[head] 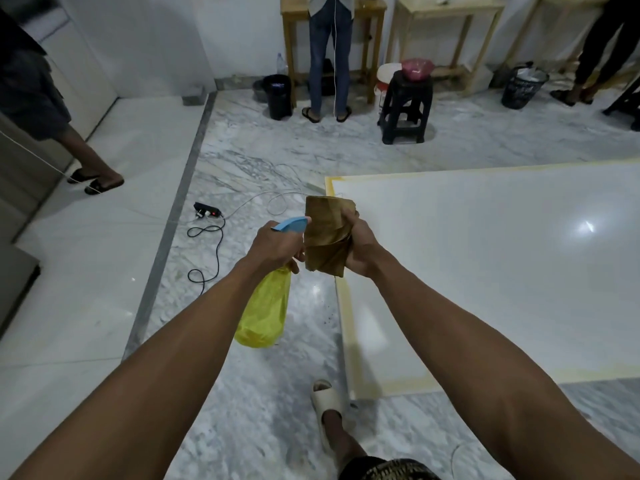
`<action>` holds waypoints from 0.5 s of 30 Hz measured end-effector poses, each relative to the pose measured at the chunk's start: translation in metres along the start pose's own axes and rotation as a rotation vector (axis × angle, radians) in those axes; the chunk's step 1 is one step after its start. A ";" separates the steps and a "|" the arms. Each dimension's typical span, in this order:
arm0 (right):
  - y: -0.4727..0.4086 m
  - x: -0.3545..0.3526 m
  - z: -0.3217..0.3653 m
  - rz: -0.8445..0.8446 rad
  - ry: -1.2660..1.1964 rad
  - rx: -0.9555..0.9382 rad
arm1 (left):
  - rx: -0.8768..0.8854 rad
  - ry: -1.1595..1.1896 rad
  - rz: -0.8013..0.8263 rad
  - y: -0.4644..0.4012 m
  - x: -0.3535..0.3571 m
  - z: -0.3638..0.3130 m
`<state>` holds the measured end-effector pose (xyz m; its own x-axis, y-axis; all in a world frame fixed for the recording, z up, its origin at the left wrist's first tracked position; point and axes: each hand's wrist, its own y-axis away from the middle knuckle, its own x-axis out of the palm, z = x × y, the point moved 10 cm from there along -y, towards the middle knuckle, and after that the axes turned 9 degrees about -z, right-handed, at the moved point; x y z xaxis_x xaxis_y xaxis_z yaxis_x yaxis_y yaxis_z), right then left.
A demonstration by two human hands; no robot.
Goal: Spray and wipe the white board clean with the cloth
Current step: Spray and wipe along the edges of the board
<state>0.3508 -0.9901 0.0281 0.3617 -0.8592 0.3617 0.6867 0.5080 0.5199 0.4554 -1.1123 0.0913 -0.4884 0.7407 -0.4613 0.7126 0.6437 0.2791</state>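
Note:
A large white board (502, 265) with a pale yellow taped border lies flat on the marble floor to my right. My left hand (273, 249) grips the neck of a yellow spray bottle (265, 310) with a blue nozzle (289, 224) that points toward the cloth. My right hand (360, 245) holds a folded brown cloth (327, 233) upright, just over the board's left edge. Bottle and cloth sit side by side, almost touching.
A black power strip (207, 210) with a coiled cable (207, 251) lies on the floor to the left. My sandalled foot (327, 400) stands by the board's near corner. At the back are wooden tables (446, 15), a black stool (407, 105), bins (523, 86) and standing persons (329, 53).

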 end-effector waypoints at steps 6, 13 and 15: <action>-0.078 0.023 0.032 0.019 -0.064 0.040 | -0.054 -0.042 -0.010 -0.088 0.003 -0.012; -0.156 0.024 0.053 -0.024 -0.071 0.072 | -0.084 -0.107 -0.101 -0.182 0.004 -0.022; -0.172 0.006 0.043 -0.111 -0.016 0.113 | -0.077 -0.067 -0.093 -0.199 0.007 -0.026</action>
<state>0.2080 -1.0802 -0.0255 0.2774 -0.9097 0.3091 0.6461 0.4147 0.6407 0.2970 -1.2305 0.0548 -0.5139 0.6643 -0.5428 0.6236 0.7237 0.2954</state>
